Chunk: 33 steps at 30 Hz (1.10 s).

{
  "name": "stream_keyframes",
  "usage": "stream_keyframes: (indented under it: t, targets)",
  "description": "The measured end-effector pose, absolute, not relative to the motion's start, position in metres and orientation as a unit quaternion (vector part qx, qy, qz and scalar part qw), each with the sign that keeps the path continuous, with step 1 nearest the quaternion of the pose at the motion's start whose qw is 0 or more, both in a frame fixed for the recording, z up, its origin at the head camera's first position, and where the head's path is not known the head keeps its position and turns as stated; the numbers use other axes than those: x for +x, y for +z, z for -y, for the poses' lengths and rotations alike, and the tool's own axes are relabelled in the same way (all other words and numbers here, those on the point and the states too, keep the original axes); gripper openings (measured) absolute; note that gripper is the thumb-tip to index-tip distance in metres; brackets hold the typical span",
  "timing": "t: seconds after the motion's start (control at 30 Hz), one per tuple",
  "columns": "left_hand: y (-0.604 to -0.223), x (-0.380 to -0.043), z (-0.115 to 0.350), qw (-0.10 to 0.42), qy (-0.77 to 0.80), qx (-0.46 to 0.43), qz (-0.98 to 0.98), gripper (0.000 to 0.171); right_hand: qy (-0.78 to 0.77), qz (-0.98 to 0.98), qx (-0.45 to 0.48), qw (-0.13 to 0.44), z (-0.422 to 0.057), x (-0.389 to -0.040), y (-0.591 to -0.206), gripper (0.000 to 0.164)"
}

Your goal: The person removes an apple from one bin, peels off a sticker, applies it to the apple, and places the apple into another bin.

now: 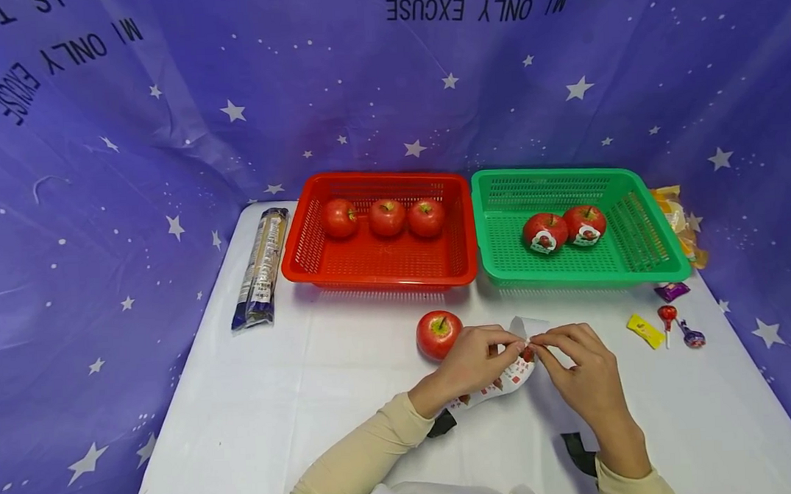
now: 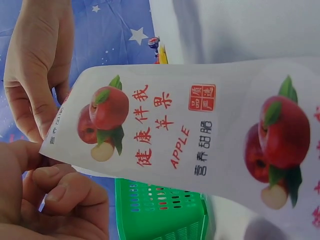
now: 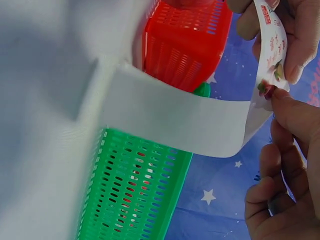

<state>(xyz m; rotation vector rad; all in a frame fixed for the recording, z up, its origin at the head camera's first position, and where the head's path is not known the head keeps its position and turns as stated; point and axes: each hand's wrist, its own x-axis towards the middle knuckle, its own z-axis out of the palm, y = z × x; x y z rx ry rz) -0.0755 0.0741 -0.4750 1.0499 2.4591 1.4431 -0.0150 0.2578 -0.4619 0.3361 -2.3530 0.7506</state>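
1. My left hand (image 1: pixel 475 358) pinches the edge of a sticker strip (image 2: pixel 165 120) between thumb and fingertips, near where the strip bends.
2. My right hand (image 1: pixel 581 368) meets it there — thumb and forefinger pinching the same edge, the other fingers curled loosely.
3. The strip hangs above the white table (image 1: pixel 257 422), its printed face showing red apples, red characters and "APPLE"; one stretch passes behind my left wrist, while another turns its blank white side out.
4. A loose red apple (image 1: pixel 439 335) sits on the table just beside my left hand; I cannot tell whether they touch.
5. Beyond my hands stand two baskets: the red basket (image 1: pixel 396 265) holds three apples (image 1: pixel 387 218) in a row, and the green basket (image 1: pixel 589 277) holds two labelled apples (image 1: pixel 543 220), side by side.
6. Right of my right hand lie a yellow packet (image 1: pixel 646 331), two lollipops (image 1: pixel 692 334) and a purple sweet (image 1: pixel 672 292); a long packet (image 1: pixel 260 268) lies left of the red basket.
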Motion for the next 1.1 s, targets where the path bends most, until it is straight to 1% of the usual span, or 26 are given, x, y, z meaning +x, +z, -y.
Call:
stream_keyframes:
  t: [0.23,0.43,0.53,0.67,0.77,0.9,0.97,1.1]
  targets:
    - [-0.4743,-0.0726,-0.074,0.102,0.511,0.318,-0.792,0.022,0.299,0.882,0.132,0.34,-0.2577,-0.0141,-0.4632,0.028]
    - [-0.4741,-0.072,-0.0754,0.123,0.532,0.304,-0.781,0.021,0.301,0.867,0.15,0.367,-0.2591,-0.0136,-0.4661,0.025]
    - [-0.4737,-0.0722,-0.0758,0.124,0.535,0.301,-0.78,0.021,0.305,0.864,0.154,0.37,-0.2594,-0.0138,-0.4666,0.024]
    - [-0.4733,-0.0721,-0.0757,0.124,0.536,0.303,-0.778,0.02,0.313,0.869,0.145,0.356,-0.2594,-0.0144,-0.466,0.027]
    - [-0.4734,-0.0724,-0.0756,0.113,0.53,0.314,-0.779,0.02,0.32,0.871,0.137,0.346,-0.2588,-0.0149,-0.465,0.031]
    - [-0.4744,-0.0733,-0.0759,0.091,0.519,0.329,-0.784,0.02,0.328,0.873,0.131,0.337,-0.2588,-0.0152,-0.4647,0.033]
    - [-0.4749,-0.0731,-0.076,0.089,0.52,0.329,-0.784,0.021,0.328,0.874,0.13,0.334,-0.259,-0.0151,-0.4643,0.031]
    - [-0.4753,-0.0727,-0.0758,0.103,0.529,0.319,-0.78,0.021,0.329,0.872,0.13,0.338,-0.2588,-0.0146,-0.4641,0.031]
